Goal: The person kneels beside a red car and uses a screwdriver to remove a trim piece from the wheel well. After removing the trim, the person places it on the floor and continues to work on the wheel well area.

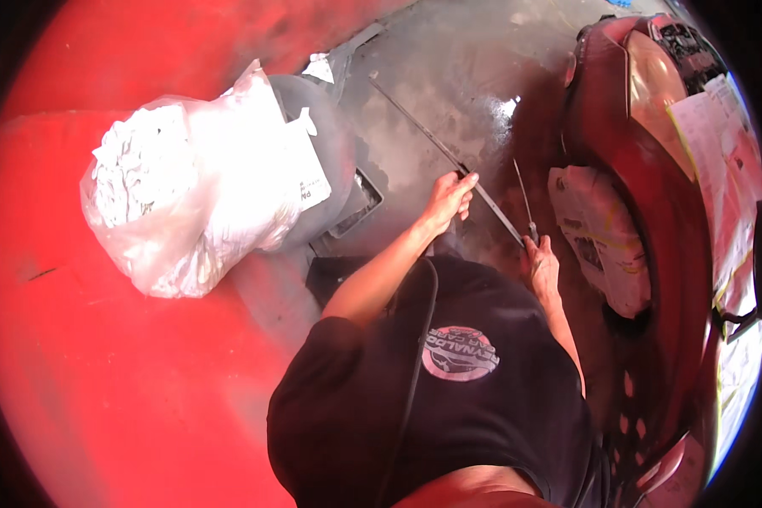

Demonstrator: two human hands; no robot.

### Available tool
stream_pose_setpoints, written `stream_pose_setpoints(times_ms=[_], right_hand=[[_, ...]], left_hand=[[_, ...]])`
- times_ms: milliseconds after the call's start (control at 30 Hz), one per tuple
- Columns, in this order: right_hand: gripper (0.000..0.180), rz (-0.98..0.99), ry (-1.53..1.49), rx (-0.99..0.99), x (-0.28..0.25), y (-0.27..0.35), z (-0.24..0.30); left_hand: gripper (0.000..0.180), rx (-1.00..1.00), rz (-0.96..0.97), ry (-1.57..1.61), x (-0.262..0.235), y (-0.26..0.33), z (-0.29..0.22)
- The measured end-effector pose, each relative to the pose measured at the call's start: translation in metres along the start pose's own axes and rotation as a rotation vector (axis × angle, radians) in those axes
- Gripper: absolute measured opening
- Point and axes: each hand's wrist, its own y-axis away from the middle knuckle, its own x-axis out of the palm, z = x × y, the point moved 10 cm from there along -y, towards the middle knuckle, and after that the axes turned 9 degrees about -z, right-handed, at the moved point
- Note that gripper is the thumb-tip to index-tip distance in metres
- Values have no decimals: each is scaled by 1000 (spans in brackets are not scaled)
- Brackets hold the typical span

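A long, thin, flat dark strip (432, 138) slants across the space in front of me, its far end reaching over the floor. My left hand (450, 203) is closed around it past the middle, thumb on top. Close to my body, the strip's near end meets my right hand (543, 267), whose fingers are closed. That same hand grips a slim tool with a thin straight shaft (524, 190) and a dark handle, resembling a screwdriver; the shaft points away from me. My right palm and the strip's very end are partly hidden.
At right stands a dark red car (690, 224), its wheel (601, 237) wrapped in paper and more masking paper (720, 152) over its body. To the left, a clear plastic bag (203, 195) of white material lies against a grey rounded surface (326, 127), beside a large red panel (127, 364).
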Motion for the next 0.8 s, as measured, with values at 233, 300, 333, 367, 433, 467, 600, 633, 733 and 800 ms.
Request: stream_pose_setpoints(times_ms=[233, 300, 333, 367, 433, 467, 600, 633, 733, 800], right_hand=[[32, -59, 50, -42, -13, -55, 17], [31, -65, 55, -56, -16, -73, 19], [31, -58, 59, -59, -13, -81, 16], [32, -52, 64, -63, -8, -90, 12], [32, -25, 60, -55, 2, -107, 3], [32, -4, 55, -46, 7, -116, -1], [33, 47, 7, -82, 20, -171, -12], [33, 64, -7, -79, 21, -189, -16], [33, 117, -14, -94, 21, -241, -25], [32, 138, 28, -135, 20, -274, -28]], left_hand=[[29, 23, 50, 12, -2, -24, -36], [29, 12, 32, 27, -1, -33, -41], [29, 6, 21, 34, -2, -39, -44], [29, -4, 17, 29, -1, -46, -46], [29, -26, 10, 14, 0, -62, -52], [29, -32, 5, -2, 0, -71, -56], [29, -67, -31, -33, -4, -111, -76], [28, -78, -43, -36, -5, -122, -84], [27, -106, -55, 10, 2, -158, -103], [25, -128, -67, 18, 6, -175, -124]])
